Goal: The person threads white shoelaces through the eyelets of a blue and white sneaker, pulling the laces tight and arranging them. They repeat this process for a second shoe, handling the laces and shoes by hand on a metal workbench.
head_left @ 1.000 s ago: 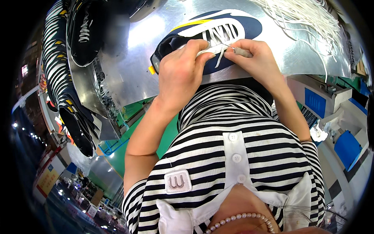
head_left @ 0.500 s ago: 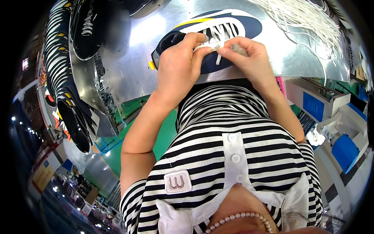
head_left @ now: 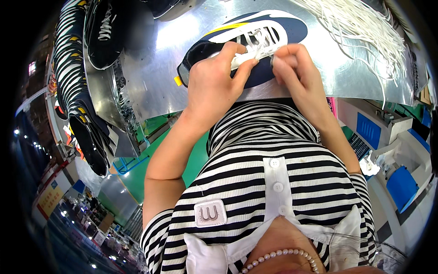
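Note:
A navy shoe upper with white and yellow parts lies on its side, its toe to the right. A white shoelace runs through its eyelets, with several crossings over the opening. My left hand is closed on the upper's white near eyelet edge, thumb on the near side. At the near side of the lacing, my right hand is closed in a pinch on the lace beside the left thumb. The fingers partly hide the lace end.
A metal table bears the upper. A heap of loose white laces spreads at the far right, some strands hanging over the edge. Black laced uppers and a long row of striped uppers stand at the left.
My right hand has shifted slightly right, drawing the lace with it. The lacing's near side now shows more white lace; my left fingers have moved a little along the eyelet edge.

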Demonstrator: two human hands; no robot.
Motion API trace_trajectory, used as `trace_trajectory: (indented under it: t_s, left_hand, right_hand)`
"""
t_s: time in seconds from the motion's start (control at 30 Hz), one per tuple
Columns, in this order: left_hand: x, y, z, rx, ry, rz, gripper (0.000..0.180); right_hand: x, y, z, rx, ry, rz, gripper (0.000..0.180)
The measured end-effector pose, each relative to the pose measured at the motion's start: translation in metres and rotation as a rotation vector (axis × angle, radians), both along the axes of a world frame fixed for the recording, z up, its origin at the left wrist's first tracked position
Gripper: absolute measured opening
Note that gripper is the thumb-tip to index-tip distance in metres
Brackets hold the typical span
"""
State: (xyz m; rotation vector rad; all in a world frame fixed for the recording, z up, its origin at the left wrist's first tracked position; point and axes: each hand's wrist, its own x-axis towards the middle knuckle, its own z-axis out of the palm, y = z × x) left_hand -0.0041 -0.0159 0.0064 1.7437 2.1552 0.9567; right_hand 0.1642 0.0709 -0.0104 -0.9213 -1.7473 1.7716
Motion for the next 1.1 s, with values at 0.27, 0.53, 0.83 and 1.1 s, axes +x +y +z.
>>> trace_trajectory:
  t_s: [0.27, 0.53, 0.83, 1.1]
  left_hand:
    - [0.000, -0.003, 0.001, -0.015, 0.025, -0.063, 0.024]
    - [-0.005, -0.008, 0.001, -0.038, 0.017, -0.208, 0.023]
    - [0.001, -0.014, 0.004, -0.089, -0.078, -0.183, 0.022]
    - [-0.004, -0.007, 0.011, -0.299, -0.265, -0.335, 0.024]
  right_hand:
    - [0.008, 0.000, 0.008, 0.104, -0.181, 0.095, 0.016]
    - [0.006, -0.002, -0.001, -0.045, -0.133, 0.065, 0.016]
    - [-0.003, 0.000, 0.001, 0.295, -0.216, 0.149, 0.018]
    - [0.001, 0.029, -0.010, 0.372, 0.026, -0.026, 0.018]
